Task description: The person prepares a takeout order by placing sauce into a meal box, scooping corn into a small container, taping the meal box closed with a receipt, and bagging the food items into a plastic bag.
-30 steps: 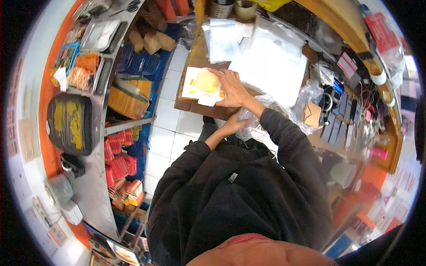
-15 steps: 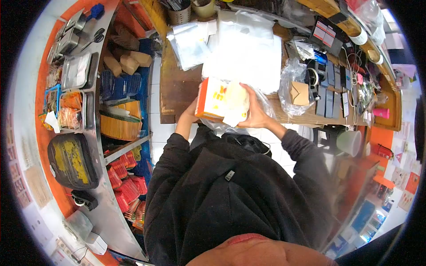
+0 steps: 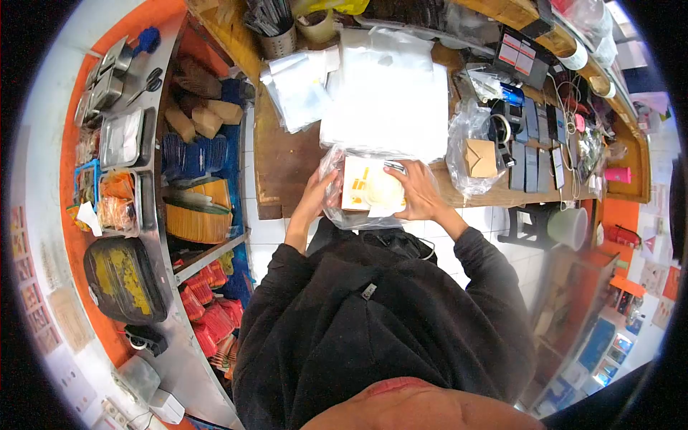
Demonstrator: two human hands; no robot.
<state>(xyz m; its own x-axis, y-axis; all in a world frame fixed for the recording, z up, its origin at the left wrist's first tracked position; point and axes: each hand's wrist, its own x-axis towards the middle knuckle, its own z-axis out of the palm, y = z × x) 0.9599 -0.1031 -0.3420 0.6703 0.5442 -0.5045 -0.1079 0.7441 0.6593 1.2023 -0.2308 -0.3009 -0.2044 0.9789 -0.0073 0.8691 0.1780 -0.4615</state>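
Note:
A white box with orange and yellow print (image 3: pixel 357 183) sits in the mouth of a clear plastic bag (image 3: pixel 349 220) at the table's near edge. On its top lies a pale, whitish-yellow item (image 3: pixel 387 192) whose kind I cannot make out. My right hand (image 3: pixel 417 190) is closed on the box's right side, with fingers over the top edge and the pale item. My left hand (image 3: pixel 314 197) grips the bag's plastic just left of the box, fingers bent.
Behind the box lies a stack of clear plastic sleeves (image 3: pixel 383 107), with smaller sleeves (image 3: pixel 294 86) to its left. A bagged brown carton (image 3: pixel 481 158), a tape roll (image 3: pixel 500 129) and several phones (image 3: pixel 531 165) are on the right. Metal shelving (image 3: pixel 161 215) stands left.
The box has moved down and turned flatter, its orange side now out of sight. Bag plastic now rises around it. My left hand has shifted from the box's side to the plastic.

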